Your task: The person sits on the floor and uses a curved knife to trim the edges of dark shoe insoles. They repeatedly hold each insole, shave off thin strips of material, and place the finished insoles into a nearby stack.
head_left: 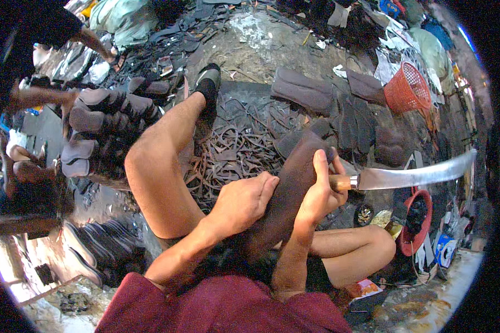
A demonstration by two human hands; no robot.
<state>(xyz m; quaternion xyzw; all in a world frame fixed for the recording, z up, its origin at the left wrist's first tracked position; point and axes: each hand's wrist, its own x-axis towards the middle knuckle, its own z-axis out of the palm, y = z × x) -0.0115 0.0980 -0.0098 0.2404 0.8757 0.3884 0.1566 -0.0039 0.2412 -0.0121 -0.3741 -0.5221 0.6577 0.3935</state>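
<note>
A long dark brown shoe-sole piece (288, 191) slants across my lap, its far end pointing up and to the right. My left hand (241, 201) is closed, with thumb and fingers pinching the sole's left edge. At the sole's right side, my right hand (318, 194) has its thumb up along the edge. The same hand's fingers wrap the wooden handle of a large curved knife (416, 173). The broad steel blade points right, away from the sole. Below the sole lies a heap of dark cut-off strips (233, 147), between my legs.
Stacked soles (103, 119) stand at the left, with a row of more soles (103, 244) nearer. Flat dark sheets (303, 89) lie ahead. A red basket (407, 89) and a red tub (415, 222) are on the right. Other people's legs (44, 100) show at far left.
</note>
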